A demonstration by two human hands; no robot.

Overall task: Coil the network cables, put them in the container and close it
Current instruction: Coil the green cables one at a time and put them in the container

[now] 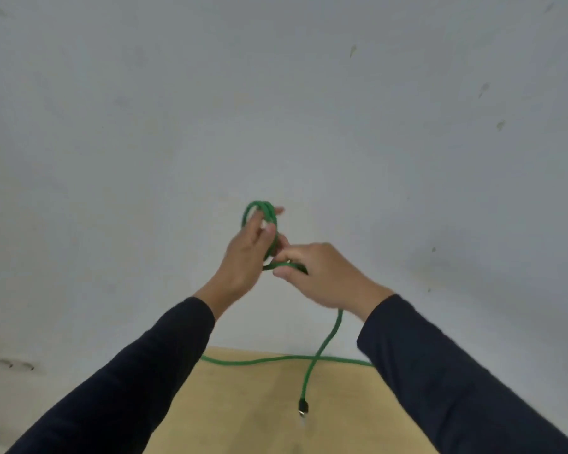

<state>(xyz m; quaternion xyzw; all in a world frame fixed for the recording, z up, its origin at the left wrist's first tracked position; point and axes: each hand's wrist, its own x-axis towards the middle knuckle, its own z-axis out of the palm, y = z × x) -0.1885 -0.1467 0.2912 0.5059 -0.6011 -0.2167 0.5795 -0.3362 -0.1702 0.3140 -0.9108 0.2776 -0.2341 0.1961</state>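
Head view: we see left hand (248, 257) gripping green cable (322, 347) loops, right hand (322, 273) pinching strand; coiling unfinished, container unseen.

A pale grey wall (276, 93) is filling nearly the whole view, its paint looking flat and evenly lit, with no hard shadows falling on it. Small dark scuffs (482, 90) are showing at its upper right, and two smudges (17, 364) are sitting low at the left. Below, a light tan wooden desk (243, 414) is butting against the wall, its surface showing a faint grain.
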